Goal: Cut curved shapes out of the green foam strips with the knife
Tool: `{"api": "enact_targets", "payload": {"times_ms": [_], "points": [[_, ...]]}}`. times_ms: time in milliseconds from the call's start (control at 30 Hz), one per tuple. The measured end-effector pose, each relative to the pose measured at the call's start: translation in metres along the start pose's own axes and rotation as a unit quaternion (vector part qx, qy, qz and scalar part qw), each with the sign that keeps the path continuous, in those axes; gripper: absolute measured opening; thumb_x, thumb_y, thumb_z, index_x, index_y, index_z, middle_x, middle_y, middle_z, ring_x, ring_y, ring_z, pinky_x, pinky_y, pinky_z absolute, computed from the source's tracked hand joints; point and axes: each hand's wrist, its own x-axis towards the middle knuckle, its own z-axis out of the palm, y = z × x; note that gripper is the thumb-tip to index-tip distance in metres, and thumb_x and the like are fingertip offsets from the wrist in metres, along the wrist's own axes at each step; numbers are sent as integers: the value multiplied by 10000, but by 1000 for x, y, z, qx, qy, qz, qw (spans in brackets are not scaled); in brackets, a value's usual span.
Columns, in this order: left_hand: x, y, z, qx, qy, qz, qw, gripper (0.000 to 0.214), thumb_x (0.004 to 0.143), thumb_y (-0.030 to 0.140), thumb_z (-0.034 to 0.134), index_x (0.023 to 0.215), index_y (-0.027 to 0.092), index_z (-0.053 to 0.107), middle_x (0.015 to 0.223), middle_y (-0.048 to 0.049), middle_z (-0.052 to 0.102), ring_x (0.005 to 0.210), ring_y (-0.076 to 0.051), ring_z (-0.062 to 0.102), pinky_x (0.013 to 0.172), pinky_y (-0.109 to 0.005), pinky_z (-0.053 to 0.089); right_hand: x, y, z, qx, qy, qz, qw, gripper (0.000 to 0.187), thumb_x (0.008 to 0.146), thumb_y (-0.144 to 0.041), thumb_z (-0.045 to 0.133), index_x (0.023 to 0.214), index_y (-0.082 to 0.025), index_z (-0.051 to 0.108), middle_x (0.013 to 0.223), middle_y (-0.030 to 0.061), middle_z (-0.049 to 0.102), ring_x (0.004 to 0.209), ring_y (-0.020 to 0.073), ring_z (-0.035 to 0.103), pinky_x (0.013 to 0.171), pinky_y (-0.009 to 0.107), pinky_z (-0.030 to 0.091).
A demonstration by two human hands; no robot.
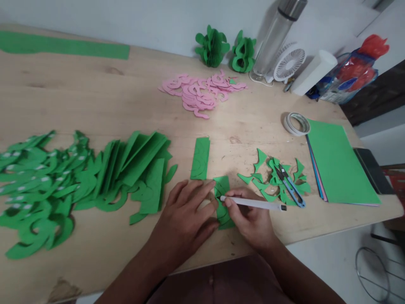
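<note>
My left hand (186, 215) lies flat with fingers spread, pressing on a folded green paper strip (222, 185) near the table's front edge. My right hand (249, 219) is closed on a white pen (256, 204), its tip touching the green strip. Another green strip with drawn curves (200, 158) lies just beyond. Blue-handled snips (292, 188) rest on green paper scraps (268, 177) to the right.
Piles of cut green shapes (47, 185) and folded green strips (139, 164) fill the left. Pink cutouts (199, 90), two green paper ornaments (211, 46), a steel bottle (275, 38), a small fan (288, 62), a tape roll (296, 123) and coloured sheets (338, 164) lie farther off.
</note>
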Motion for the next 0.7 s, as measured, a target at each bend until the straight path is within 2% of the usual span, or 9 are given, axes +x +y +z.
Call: {"api": "enact_targets", "payload": {"times_ms": [167, 300, 700], "points": [[-1, 0, 3, -1, 15, -8, 1000, 150, 945, 306, 524, 1043, 252, 625, 1397, -79, 593, 1271, -310, 514, 1080, -577, 392, 2, -3, -1, -8, 3, -6, 1000, 71, 900, -243, 603, 890, -216, 668, 795, 30, 736, 718, 179, 701, 647, 295, 579], [1, 1, -1, 8, 6, 0, 1000, 163, 960, 314, 507, 1037, 237, 629, 1376, -95, 610, 1257, -312, 529, 1056, -564, 414, 3, -5, -2, -29, 8, -18, 999, 68, 891, -241, 603, 885, -225, 669, 793, 27, 747, 709, 183, 707, 652, 302, 580], [1, 2, 1, 1, 16, -14, 1000, 152, 935, 292, 539, 1036, 247, 643, 1373, -74, 615, 1250, -309, 541, 1087, -556, 397, 4, -7, -1, -85, 13, -58, 995, 86, 911, -234, 571, 883, -239, 653, 783, 17, 750, 708, 184, 721, 649, 302, 572]]}}
